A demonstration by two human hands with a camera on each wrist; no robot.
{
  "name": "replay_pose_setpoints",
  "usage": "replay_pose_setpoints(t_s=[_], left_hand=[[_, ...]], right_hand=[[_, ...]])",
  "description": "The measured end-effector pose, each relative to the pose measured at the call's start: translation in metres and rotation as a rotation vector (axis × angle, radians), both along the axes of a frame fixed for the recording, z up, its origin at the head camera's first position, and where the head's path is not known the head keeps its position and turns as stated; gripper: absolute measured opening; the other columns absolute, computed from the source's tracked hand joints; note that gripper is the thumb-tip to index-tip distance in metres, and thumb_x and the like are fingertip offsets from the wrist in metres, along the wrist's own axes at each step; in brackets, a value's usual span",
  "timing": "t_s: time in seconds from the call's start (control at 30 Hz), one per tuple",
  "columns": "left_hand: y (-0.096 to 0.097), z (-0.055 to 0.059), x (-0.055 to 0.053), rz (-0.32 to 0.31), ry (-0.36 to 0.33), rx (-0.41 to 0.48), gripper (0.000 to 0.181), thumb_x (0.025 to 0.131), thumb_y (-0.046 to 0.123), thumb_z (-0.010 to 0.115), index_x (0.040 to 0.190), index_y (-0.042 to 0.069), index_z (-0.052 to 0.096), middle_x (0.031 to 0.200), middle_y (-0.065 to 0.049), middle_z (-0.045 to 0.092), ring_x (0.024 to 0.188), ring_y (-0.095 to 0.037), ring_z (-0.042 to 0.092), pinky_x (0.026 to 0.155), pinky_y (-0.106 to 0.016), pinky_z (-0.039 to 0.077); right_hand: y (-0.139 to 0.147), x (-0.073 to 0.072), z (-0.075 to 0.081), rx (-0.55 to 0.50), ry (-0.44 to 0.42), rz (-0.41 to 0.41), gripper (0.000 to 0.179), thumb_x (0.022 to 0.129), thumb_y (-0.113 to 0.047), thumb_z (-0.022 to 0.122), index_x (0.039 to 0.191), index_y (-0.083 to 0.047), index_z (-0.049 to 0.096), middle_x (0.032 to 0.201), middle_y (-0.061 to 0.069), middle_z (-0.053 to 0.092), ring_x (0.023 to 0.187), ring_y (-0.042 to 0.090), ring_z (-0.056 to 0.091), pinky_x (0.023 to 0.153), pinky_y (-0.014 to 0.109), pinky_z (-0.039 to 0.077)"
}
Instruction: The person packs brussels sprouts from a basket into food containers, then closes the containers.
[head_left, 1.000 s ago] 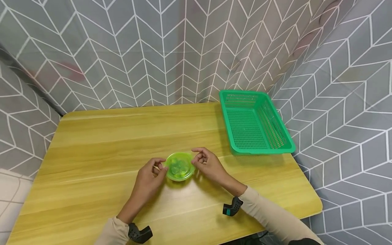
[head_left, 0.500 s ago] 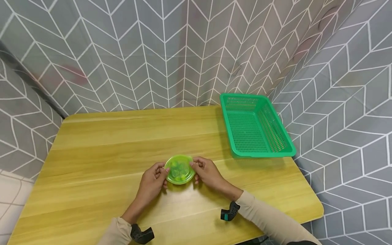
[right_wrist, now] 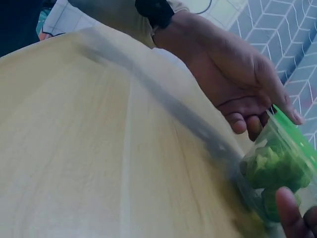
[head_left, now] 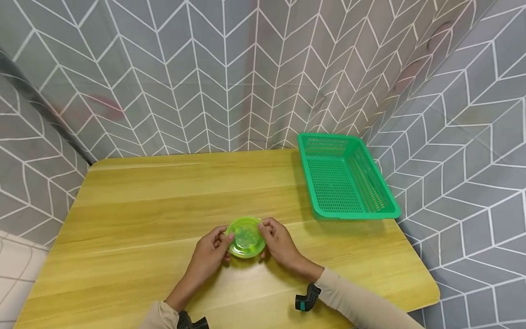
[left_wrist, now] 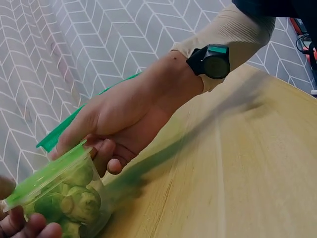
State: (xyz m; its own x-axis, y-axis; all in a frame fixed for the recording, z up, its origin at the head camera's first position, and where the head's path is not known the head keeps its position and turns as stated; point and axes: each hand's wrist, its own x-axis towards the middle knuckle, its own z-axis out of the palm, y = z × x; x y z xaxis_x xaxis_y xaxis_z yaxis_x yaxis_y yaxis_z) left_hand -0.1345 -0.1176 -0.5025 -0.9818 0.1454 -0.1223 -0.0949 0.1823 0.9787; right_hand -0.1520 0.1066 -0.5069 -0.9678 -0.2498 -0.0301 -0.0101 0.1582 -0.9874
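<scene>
A small clear plastic tub with a green lid (head_left: 245, 236) is on the near middle of the table in the head view. Through its wall, round leafy green vegetables (left_wrist: 81, 203), much like Brussels sprouts, show in the left wrist view. My left hand (head_left: 210, 253) grips the lid's left edge, thumb on top and fingers curled under the rim. At the opposite edge my right hand (head_left: 281, 244) holds it the same way, its thumb (left_wrist: 69, 136) lying on the lid. The tub's base is mostly hidden from above by the lid.
A green plastic basket (head_left: 349, 215) with slotted walls stands at the table's back right. The wood-grain table (head_left: 164, 192) ends at a grey chevron-patterned curtain (head_left: 213, 82) behind and to the sides. A dark camera unit (head_left: 307, 297) sits on the right wrist.
The fingers were lightly at the lid's edges a second ago; both thumbs now press on top with fingers under the rim. The head view has tilted up slightly.
</scene>
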Motion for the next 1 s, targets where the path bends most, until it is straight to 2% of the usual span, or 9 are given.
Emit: replay_pose_setpoints(t_s=[0.1, 0.2, 0.4, 0.53, 0.63, 0.7, 0.8, 0.9, 1.0], left_hand=[[0.001, -0.002, 0.000, 0.029, 0.012, 0.011, 0.042, 0.100, 0.026, 0.066, 0.136, 0.006, 0.059, 0.081, -0.008, 0.061, 0.063, -0.021, 0.065, 0.060, -0.033, 0.059], [0.000, -0.004, -0.001, 0.045, 0.011, 0.025, 0.038, 0.100, 0.021, 0.066, 0.132, 0.003, 0.062, 0.081, -0.009, 0.061, 0.063, -0.020, 0.064, 0.058, -0.032, 0.059], [-0.005, -0.007, -0.003, 0.057, 0.027, 0.059, 0.029, 0.100, 0.017, 0.066, 0.125, 0.002, 0.066, 0.085, -0.013, 0.068, 0.064, -0.018, 0.065, 0.057, -0.031, 0.057], [-0.004, -0.007, -0.003, 0.076, 0.007, 0.058, 0.025, 0.102, 0.017, 0.063, 0.122, 0.004, 0.068, 0.086, -0.012, 0.070, 0.065, -0.018, 0.065, 0.057, -0.031, 0.058], [-0.002, -0.006, -0.002, 0.064, -0.020, 0.047, 0.029, 0.104, 0.022, 0.059, 0.126, 0.004, 0.065, 0.090, -0.013, 0.069, 0.070, -0.019, 0.065, 0.061, -0.032, 0.058], [0.000, -0.004, -0.001, 0.054, -0.028, 0.033, 0.036, 0.105, 0.028, 0.057, 0.133, 0.006, 0.060, 0.096, -0.012, 0.067, 0.074, -0.017, 0.065, 0.064, -0.030, 0.058], [0.000, -0.002, 0.001, 0.044, -0.019, 0.005, 0.046, 0.103, 0.033, 0.060, 0.141, 0.009, 0.054, 0.099, -0.009, 0.060, 0.071, -0.011, 0.056, 0.062, -0.026, 0.053], [-0.001, -0.001, 0.003, 0.015, -0.010, 0.012, 0.050, 0.101, 0.026, 0.064, 0.146, 0.010, 0.049, 0.097, -0.011, 0.054, 0.066, -0.010, 0.050, 0.060, -0.024, 0.049], [-0.002, 0.000, 0.003, -0.005, -0.014, 0.038, 0.050, 0.100, 0.015, 0.065, 0.147, 0.008, 0.049, 0.100, -0.013, 0.055, 0.071, -0.008, 0.057, 0.063, -0.024, 0.053]], right_hand=[[0.001, 0.001, -0.001, -0.030, -0.054, 0.034, 0.032, 0.109, -0.026, 0.047, 0.126, 0.000, 0.052, 0.073, 0.012, 0.062, 0.053, 0.042, 0.064, 0.049, 0.036, 0.055], [0.002, 0.003, -0.002, -0.033, -0.079, 0.060, 0.034, 0.109, -0.027, 0.046, 0.130, 0.000, 0.051, 0.074, 0.015, 0.063, 0.054, 0.038, 0.065, 0.049, 0.030, 0.052], [-0.003, 0.008, -0.002, -0.067, -0.023, 0.069, 0.033, 0.108, -0.024, 0.050, 0.128, 0.002, 0.054, 0.085, 0.020, 0.063, 0.053, 0.028, 0.060, 0.047, 0.024, 0.047], [-0.005, 0.010, -0.003, -0.053, 0.027, 0.065, 0.031, 0.109, -0.023, 0.048, 0.127, 0.002, 0.054, 0.076, 0.019, 0.057, 0.050, 0.033, 0.054, 0.044, 0.027, 0.047], [-0.005, 0.010, -0.003, -0.023, 0.029, 0.044, 0.030, 0.109, -0.025, 0.048, 0.126, -0.001, 0.056, 0.074, 0.015, 0.057, 0.052, 0.039, 0.056, 0.045, 0.030, 0.049], [-0.003, 0.008, -0.003, -0.011, -0.002, 0.032, 0.031, 0.109, -0.028, 0.048, 0.126, -0.004, 0.058, 0.076, 0.011, 0.059, 0.055, 0.041, 0.060, 0.048, 0.031, 0.052], [0.000, 0.008, -0.001, -0.036, -0.076, 0.045, 0.035, 0.108, -0.031, 0.049, 0.131, -0.006, 0.056, 0.076, 0.010, 0.059, 0.058, 0.041, 0.064, 0.056, 0.039, 0.058], [0.004, 0.008, 0.001, -0.092, -0.146, 0.084, 0.039, 0.108, -0.030, 0.050, 0.137, -0.004, 0.052, 0.080, 0.010, 0.057, 0.060, 0.035, 0.065, 0.063, 0.049, 0.060], [0.007, 0.008, 0.004, -0.137, -0.169, 0.125, 0.039, 0.106, -0.024, 0.055, 0.138, -0.001, 0.051, 0.083, 0.009, 0.057, 0.062, 0.024, 0.065, 0.068, 0.052, 0.060]])
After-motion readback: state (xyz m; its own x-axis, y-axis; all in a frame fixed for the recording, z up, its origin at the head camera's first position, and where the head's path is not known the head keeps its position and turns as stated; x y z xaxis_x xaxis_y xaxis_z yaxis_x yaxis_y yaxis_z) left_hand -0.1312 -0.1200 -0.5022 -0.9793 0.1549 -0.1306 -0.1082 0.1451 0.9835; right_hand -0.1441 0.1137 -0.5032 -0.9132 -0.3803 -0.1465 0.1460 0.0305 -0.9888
